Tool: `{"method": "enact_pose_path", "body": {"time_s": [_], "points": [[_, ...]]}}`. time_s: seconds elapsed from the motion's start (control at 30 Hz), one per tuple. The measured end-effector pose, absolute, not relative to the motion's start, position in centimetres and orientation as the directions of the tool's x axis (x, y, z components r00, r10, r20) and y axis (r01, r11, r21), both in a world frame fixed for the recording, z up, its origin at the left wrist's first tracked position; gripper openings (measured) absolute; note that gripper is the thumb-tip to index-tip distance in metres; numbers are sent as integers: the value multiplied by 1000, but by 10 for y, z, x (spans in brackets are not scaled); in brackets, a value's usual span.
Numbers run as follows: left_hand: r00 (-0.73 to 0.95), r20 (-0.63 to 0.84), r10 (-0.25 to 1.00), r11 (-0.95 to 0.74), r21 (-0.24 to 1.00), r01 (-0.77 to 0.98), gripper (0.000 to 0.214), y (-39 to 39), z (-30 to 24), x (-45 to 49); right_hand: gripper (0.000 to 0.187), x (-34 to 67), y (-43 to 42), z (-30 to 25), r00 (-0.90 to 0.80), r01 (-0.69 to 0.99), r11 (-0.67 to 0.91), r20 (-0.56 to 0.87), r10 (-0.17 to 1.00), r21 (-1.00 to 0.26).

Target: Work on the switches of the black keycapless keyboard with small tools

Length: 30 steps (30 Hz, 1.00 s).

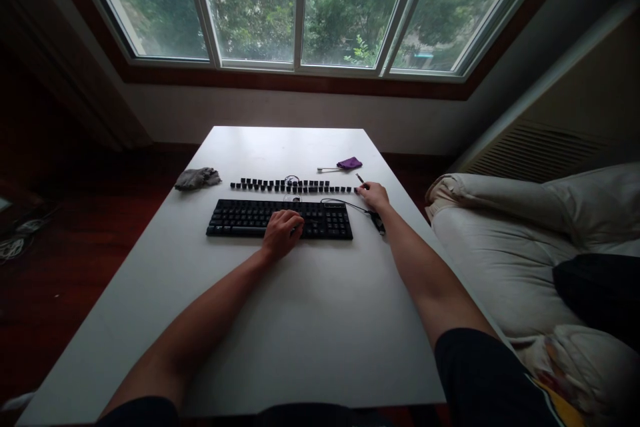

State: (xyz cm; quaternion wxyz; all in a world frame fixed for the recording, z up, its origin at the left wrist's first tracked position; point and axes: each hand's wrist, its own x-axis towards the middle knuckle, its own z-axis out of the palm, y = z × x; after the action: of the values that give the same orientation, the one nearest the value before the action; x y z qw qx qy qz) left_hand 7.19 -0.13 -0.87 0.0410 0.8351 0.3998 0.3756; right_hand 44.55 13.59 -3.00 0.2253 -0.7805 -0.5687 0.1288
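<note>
A black full-size keyboard [240, 217] lies across the white table. My left hand [284, 230] rests on its middle keys with the fingers bent and the thumb apart, gripping nothing visible. Behind the keyboard, many loose black keycaps [270, 186] stand in two rough rows. My right hand [375, 196] is closed beyond the keyboard's right back corner, at the right end of these rows. From its fingers a thin, dark, stick-like tool [361, 179] points up and left; its kind is unclear. My fingertips are close to the last keycap [356, 189].
On the table [310, 320], a crumpled grey cloth [197, 178] lies at the left and a folded purple cloth [349, 163] at the back right, beside white cotton-swab-like sticks [327, 169]. A black cable [353, 204] runs beneath my right wrist. A pale sofa [490, 240] flanks the right edge.
</note>
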Motion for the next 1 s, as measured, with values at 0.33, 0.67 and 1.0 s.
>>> {"method": "enact_pose_path", "body": {"time_s": [0.33,0.67,1.0], "points": [[366,592,717,-659,408,632,14,-4,-4,67,32,438,122,-13,307,835,-239,59,950,-496],[42,447,893,-367,674,641,19,47,24,1,38,406,83,-2,169,863,-34,225,960,-503],[-217,257,942,-58,760,648,34,84,-6,-136,35,366,67,-13,-134,793,206,166,977,-574]]}}
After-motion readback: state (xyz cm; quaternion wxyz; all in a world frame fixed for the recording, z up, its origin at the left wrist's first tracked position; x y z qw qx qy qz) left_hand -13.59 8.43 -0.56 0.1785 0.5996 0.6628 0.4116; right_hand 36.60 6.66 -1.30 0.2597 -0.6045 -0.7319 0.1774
